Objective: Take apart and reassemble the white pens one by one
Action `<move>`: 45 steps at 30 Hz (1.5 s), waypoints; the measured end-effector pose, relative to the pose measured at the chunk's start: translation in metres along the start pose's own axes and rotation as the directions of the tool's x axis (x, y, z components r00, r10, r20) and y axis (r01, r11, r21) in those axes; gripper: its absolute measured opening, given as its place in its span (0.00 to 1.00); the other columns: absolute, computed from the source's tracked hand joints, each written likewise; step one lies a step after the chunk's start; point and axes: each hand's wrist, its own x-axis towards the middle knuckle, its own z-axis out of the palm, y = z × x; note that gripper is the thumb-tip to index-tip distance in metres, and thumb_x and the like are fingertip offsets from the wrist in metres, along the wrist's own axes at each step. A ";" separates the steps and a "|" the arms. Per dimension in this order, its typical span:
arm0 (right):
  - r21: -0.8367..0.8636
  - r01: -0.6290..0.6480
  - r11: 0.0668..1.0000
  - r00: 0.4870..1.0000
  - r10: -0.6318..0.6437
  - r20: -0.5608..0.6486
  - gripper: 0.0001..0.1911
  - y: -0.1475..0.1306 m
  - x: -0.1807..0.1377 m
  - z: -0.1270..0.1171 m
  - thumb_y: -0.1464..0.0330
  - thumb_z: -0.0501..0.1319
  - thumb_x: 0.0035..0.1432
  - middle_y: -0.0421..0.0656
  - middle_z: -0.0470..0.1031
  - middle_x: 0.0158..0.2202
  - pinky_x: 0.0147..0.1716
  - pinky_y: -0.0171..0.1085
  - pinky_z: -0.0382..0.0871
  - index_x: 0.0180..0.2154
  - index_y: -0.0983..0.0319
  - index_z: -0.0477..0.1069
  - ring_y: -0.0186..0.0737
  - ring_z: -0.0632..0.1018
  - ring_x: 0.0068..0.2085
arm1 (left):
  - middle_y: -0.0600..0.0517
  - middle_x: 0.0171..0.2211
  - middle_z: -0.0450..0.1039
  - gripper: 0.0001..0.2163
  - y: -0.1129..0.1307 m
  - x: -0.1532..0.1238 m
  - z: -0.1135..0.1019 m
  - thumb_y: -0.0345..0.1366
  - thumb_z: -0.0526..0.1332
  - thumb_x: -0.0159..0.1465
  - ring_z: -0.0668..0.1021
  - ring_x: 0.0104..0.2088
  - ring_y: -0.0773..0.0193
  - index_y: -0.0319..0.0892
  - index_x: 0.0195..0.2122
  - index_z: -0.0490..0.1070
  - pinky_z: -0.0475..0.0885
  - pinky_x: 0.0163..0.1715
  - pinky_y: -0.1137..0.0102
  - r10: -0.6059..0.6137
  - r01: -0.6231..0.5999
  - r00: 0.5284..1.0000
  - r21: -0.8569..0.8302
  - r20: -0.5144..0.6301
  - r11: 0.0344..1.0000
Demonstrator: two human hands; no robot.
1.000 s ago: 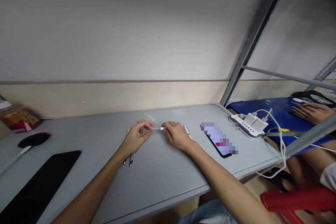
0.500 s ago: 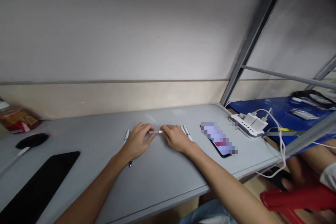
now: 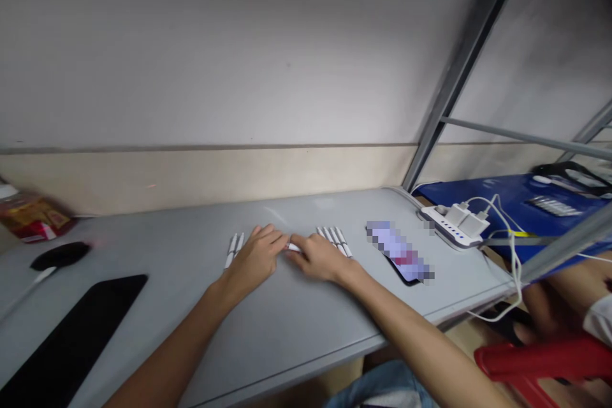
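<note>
Head: left hand [image 3: 259, 252] near right hand [image 3: 321, 257]

Gray desk [image 3: 287, 331] bearing, roughly left to right: a labeled jar [image 3: 33, 217], a black oval object [image 3: 58, 255], a flat black item [image 3: 79, 335], white pens [image 3: 231, 250], a row of similar pens [image 3: 336, 241], a phone [image 3: 398, 253] and a power strip [image 3: 448, 228].

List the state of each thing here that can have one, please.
White pen: held in right hand
Left hand: near that pen, grip unclear
Pens on left: lying, partly covered
Pens on right: lying side by side
Phone: lying flat, lit
Power strip: two adapters plugged in
Jar: lid on
</note>
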 end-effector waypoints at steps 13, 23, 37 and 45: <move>0.760 -0.046 0.648 0.994 0.102 -0.026 0.17 0.031 0.010 -0.008 0.57 0.60 0.58 0.38 0.69 0.25 0.26 0.32 0.59 0.37 0.64 0.75 0.31 0.68 0.25 | 0.50 0.32 0.71 0.09 -0.015 -0.005 0.003 0.30 0.49 0.68 0.68 0.36 0.59 0.42 0.36 0.68 0.59 0.36 0.65 -0.059 0.058 0.994 -0.017 -0.095 0.998; 0.944 0.131 -0.303 0.935 0.355 -0.016 0.14 0.038 0.015 -0.011 0.63 0.68 0.51 0.38 0.69 0.29 0.28 0.30 0.64 0.37 0.63 0.72 0.29 0.69 0.29 | 0.50 0.43 0.72 0.13 -0.015 -0.008 0.002 0.45 0.52 0.67 0.71 0.46 0.58 0.45 0.48 0.66 0.60 0.48 0.61 -0.148 0.135 0.988 -0.221 -0.044 0.966; 0.949 0.141 -0.284 0.958 0.281 -0.058 0.15 0.043 0.014 -0.013 0.60 0.62 0.59 0.30 0.47 0.21 0.16 0.27 0.36 0.45 0.51 0.59 0.26 0.46 0.18 | 0.43 0.41 0.74 0.10 -0.049 -0.015 0.000 0.37 0.51 0.63 0.71 0.44 0.49 0.42 0.41 0.68 0.64 0.38 0.58 -0.547 0.543 0.836 0.084 0.032 0.835; 0.957 0.138 -0.257 0.957 0.284 -0.062 0.16 0.045 0.015 -0.009 0.59 0.63 0.57 0.30 0.47 0.21 0.17 0.28 0.36 0.44 0.51 0.59 0.26 0.47 0.18 | 0.47 0.36 0.75 0.08 -0.045 -0.014 -0.005 0.35 0.51 0.62 0.74 0.39 0.54 0.43 0.36 0.69 0.63 0.34 0.64 -0.515 0.500 0.852 0.146 0.092 0.853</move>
